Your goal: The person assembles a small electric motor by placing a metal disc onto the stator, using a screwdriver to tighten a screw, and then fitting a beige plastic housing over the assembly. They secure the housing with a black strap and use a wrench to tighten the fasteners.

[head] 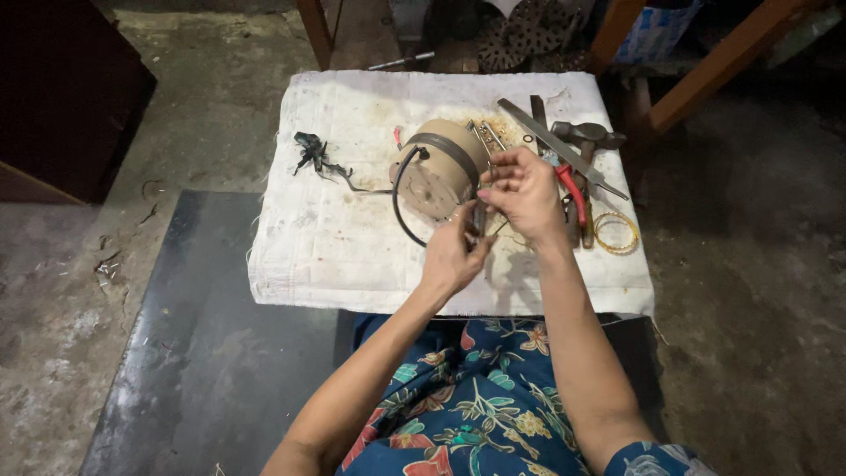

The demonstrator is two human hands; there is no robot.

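On the white cloth-covered low table (352, 256): one round beige motor housing (441, 167) with one black cable (401, 207), beside your hands. Your left hand (454, 256) pinches one small dark tool (478, 220); your right hand (524, 189) closes on thin wires. Alongside: one hammer (589, 134), one red-handled pliers (575, 189), one flat metal file (560, 148).

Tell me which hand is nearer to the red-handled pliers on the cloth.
Right. The right hand sits directly beside the red-handled pliers, its back edge about touching them. The left hand is lower and further left, in front of the tan motor.
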